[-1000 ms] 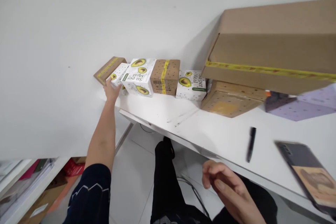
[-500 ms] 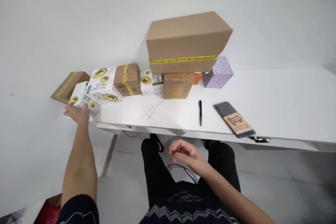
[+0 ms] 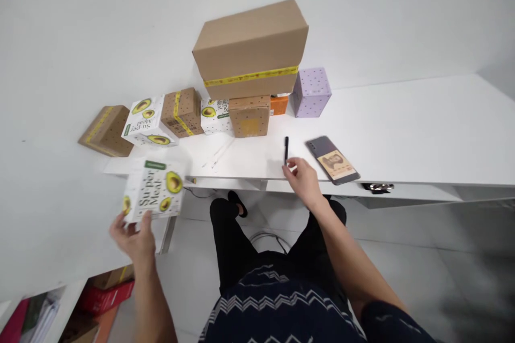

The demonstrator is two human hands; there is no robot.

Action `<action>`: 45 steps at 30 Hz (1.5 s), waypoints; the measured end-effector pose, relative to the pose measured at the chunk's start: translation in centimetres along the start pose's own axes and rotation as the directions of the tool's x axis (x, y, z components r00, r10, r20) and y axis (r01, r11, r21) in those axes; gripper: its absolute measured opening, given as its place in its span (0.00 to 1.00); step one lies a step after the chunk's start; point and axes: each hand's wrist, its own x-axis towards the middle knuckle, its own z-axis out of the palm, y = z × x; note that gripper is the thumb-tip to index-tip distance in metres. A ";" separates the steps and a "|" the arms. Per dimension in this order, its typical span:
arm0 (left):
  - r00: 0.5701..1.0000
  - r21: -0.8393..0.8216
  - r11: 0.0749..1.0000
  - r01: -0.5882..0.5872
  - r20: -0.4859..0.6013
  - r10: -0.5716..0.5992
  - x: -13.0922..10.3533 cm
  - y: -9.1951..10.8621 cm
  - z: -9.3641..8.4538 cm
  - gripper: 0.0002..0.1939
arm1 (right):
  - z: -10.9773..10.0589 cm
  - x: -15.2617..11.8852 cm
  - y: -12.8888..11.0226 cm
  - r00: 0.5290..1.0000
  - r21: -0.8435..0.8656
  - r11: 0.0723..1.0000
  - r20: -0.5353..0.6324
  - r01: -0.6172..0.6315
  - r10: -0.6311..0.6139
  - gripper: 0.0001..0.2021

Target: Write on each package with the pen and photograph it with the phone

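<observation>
My left hand (image 3: 134,236) grips a white "Su-per Meal" box (image 3: 155,190) printed with avocados, fingers and thumb on its near edge. The box is held up off the white shelf, in front of its left end, and is slightly blurred. At the shelf's front edge my right hand (image 3: 301,179) has its thumb and fingers closed at the near end of a black pen (image 3: 286,147). The pen still lies on the shelf, its near tip hidden by the fingers. A phone (image 3: 333,159) with a picture on its back lies just right of this hand.
Along the wall stand a brown taped box (image 3: 108,131), a larger avocado box (image 3: 147,123), more small boxes and a purple box (image 3: 314,94). A long cardboard box (image 3: 251,53) rests on top of some. Lower left, a compartment holds a red package (image 3: 107,297).
My left hand has lifted the white avocado box from the row and brought it right and nearer. My right hand has moved up from above my lap to the pen.
</observation>
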 end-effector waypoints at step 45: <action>0.514 -0.222 0.594 0.773 0.769 -0.381 -15.0 9.7 16.7 0.39 | 1.0 3.8 3.6 0.940 0.648 0.682 0.205 -0.339 0.272 0.09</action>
